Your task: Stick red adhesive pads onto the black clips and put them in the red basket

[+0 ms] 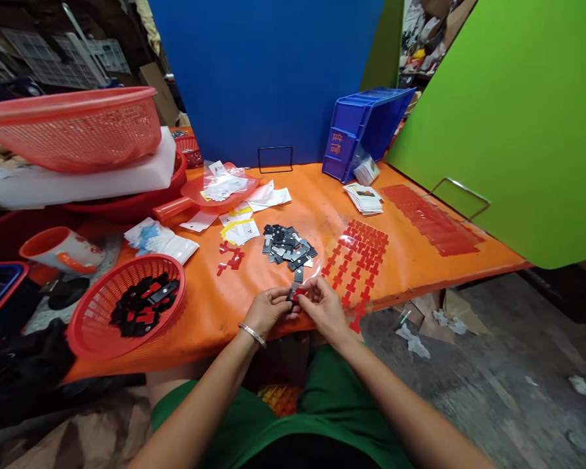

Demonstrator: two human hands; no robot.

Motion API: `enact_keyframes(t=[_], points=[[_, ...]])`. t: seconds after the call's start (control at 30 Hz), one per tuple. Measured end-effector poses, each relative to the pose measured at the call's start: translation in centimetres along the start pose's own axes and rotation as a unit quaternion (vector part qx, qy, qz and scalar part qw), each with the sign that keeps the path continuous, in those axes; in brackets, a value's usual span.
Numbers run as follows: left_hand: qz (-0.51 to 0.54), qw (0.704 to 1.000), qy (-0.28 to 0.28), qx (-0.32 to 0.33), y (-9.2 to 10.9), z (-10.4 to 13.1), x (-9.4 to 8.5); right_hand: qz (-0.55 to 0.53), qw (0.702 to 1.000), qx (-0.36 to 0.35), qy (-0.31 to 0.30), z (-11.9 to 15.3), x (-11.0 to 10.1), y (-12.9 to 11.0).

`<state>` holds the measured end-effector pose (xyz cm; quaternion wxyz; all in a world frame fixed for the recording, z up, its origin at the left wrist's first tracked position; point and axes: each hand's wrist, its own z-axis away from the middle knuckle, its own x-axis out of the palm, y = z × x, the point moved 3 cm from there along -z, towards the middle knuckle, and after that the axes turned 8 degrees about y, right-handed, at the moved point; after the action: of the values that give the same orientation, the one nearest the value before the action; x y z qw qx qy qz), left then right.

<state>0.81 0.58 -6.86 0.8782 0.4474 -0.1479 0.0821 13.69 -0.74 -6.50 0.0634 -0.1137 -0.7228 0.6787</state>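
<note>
At the table's front edge, my left hand (pixel 268 311) grips a small black plate (pixel 291 297) between thumb and fingers. My right hand (pixel 324 309) meets it there, pinching a small red piece (pixel 300 293) against the plate. Just beyond my fingers lies a heap of black and grey plates (pixel 285 244), with one plate (pixel 299 275) apart from it, close to my fingertips. Rows of red T-shaped pieces (pixel 366 244) are spread to the right of my right hand. A few more red pieces (pixel 231 257) rest left of the heap.
On the left, a red basket (pixel 97 348) contains black plates with red pieces. Behind it are a mug (pixel 60 251) and a red dustpan (pixel 175 207) with paper cards. A blue crate (pixel 341 140), a card stack (pixel 364 198) and red sheets (pixel 432 218) occupy the back right. Blue and green boards stand behind.
</note>
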Motion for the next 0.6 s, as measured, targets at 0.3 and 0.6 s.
enact_keyframes(t=[0.3,0.6], points=[[0.014,1.000,-0.005,-0.013,-0.05,-0.01,-0.06,-0.005,1.000,0.021,-0.002,0.11,0.32,0.06],[0.007,1.000,-0.014,-0.008,-0.25,-0.27,-0.14,0.007,1.000,0.021,-0.005,0.12,0.43,0.61]])
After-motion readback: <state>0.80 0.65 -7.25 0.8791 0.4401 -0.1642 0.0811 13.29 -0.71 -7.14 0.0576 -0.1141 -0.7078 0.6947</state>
